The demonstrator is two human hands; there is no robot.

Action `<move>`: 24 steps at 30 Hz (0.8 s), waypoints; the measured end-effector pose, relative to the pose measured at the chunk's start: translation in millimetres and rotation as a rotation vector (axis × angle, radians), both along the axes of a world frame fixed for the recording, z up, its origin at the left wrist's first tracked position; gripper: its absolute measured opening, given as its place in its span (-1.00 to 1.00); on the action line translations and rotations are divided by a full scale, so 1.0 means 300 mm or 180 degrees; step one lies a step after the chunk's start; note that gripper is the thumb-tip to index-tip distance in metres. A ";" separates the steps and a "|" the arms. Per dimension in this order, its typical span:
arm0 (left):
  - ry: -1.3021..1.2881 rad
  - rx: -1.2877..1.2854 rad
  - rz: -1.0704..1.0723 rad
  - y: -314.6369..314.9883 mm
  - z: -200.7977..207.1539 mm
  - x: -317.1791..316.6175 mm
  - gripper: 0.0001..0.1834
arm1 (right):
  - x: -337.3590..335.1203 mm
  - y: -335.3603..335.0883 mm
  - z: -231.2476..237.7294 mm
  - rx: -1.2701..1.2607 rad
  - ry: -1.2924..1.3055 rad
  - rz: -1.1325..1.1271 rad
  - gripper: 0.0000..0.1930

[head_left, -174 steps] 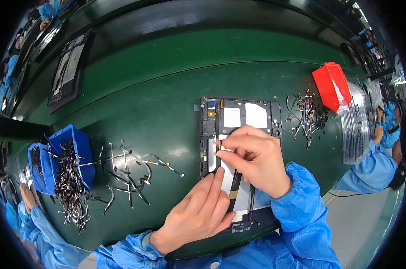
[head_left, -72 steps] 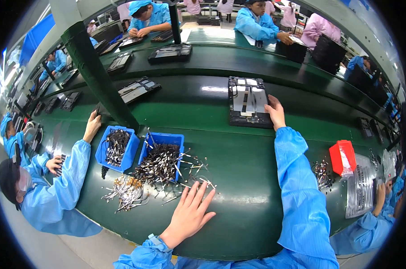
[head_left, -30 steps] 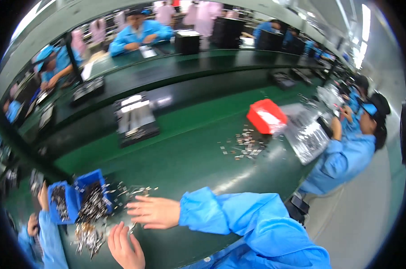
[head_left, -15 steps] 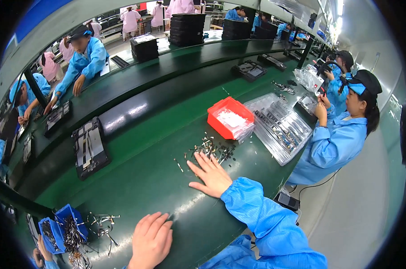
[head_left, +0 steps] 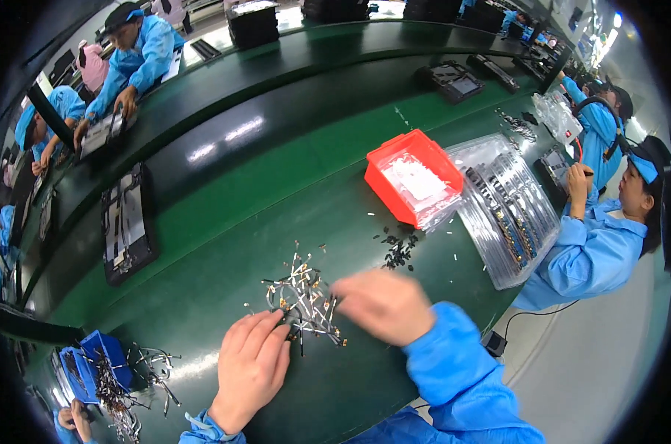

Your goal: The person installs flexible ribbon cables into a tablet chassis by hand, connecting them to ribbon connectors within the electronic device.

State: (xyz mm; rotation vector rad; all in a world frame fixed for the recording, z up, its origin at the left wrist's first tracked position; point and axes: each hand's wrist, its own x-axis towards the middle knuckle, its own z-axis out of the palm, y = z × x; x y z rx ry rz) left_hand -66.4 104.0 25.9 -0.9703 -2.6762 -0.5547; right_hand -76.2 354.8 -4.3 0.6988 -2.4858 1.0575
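Note:
A loose pile of small thin cables (head_left: 306,296), silver and black with gold-coloured ends, lies on the green table in front of me. My left hand (head_left: 254,359) rests at the pile's near left edge, palm down, fingers stretched out and touching the nearest pieces. At the right side of the pile is my right hand (head_left: 387,305), its fingers bent and smeared by motion, so I cannot make out anything in them. Small black pieces (head_left: 400,251) lie scattered on the table beyond my right hand.
A red bin (head_left: 387,174) with small white pieces stands ahead, beside clear plastic trays (head_left: 509,214) of parts. Blue boxes (head_left: 112,355) of cables sit at left. A dark device panel (head_left: 126,226) lies farther left. A co-worker (head_left: 591,248) works at right.
The cables have come nearer and now lie apart from the black pieces. My left hand has moved forward to the pile. My right hand, spread flat before, is now bent. The view has shifted.

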 end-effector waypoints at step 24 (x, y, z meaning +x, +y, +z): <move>-0.0629 -0.0644 -0.0928 0.069 -0.137 -0.110 -0.48 | 0.002 0.063 -0.093 0.1116 -0.0451 0.0880 -0.50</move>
